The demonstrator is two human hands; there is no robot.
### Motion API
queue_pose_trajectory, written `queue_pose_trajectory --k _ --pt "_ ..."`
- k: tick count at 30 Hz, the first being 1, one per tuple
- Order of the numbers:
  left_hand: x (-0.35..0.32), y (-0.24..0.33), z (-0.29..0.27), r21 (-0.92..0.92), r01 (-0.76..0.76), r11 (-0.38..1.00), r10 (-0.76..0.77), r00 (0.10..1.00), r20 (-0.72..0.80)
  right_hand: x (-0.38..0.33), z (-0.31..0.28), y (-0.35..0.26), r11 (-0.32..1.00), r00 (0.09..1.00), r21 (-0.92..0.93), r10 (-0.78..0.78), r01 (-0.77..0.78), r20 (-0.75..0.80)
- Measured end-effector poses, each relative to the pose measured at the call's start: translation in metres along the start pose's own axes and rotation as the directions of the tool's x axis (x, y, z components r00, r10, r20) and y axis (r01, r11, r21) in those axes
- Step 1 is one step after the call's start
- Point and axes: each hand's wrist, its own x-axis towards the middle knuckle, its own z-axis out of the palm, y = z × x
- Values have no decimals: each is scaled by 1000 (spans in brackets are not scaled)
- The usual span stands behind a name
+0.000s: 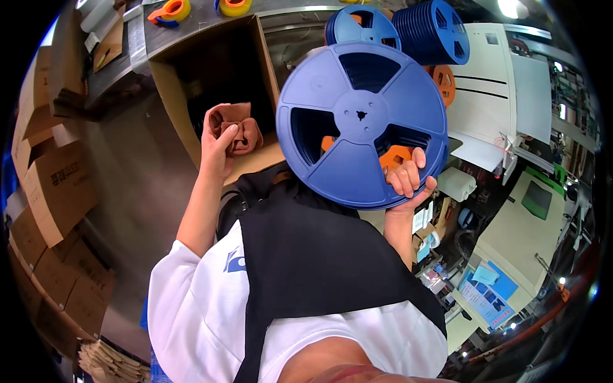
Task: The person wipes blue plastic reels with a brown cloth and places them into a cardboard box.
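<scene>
My right hand point(408, 182) grips the lower rim of a large blue plastic reel point(361, 124) and holds it upright, flat face toward me. An orange reel point(396, 155) shows through its cut-outs, just behind my fingers. My left hand point(217, 143) is closed on a crumpled brown cloth point(239, 124), raised over the front edge of an open cardboard box point(167, 80). The cloth is a short way left of the reel and does not touch it. Both bare forearms rise from my white sleeves and dark apron point(306, 262).
More blue reels point(364, 25) and a stack of them point(434, 29) stand behind the box, with another orange reel point(445, 83). Two tape dispensers point(169, 11) lie on the bench at the top. Cardboard cartons point(57, 185) pile up at left. White machines point(491, 83) fill the right.
</scene>
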Motion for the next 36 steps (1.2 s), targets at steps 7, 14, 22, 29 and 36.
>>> queue_pose_trajectory --k 7,14,22,29,36 --pt "-24 23 54 490 -680 546 99 633 768 2 13 13 983 994 181 4 -24 107" --pt "-28 15 57 383 -922 -45 63 380 923 -1 19 16 993 995 111 39 -49 96" --pt "-28 22 54 383 -924 -9 -109 382 918 12 29 13 994 995 76 74 -79 66" --pt "-28 28 37 522 -694 496 -74 565 822 23 19 6 946 980 -312 26 -87 -195" --pt "-21 20 28 581 -521 625 -210 605 768 18 13 7 916 876 -384 -88 -115 -473"
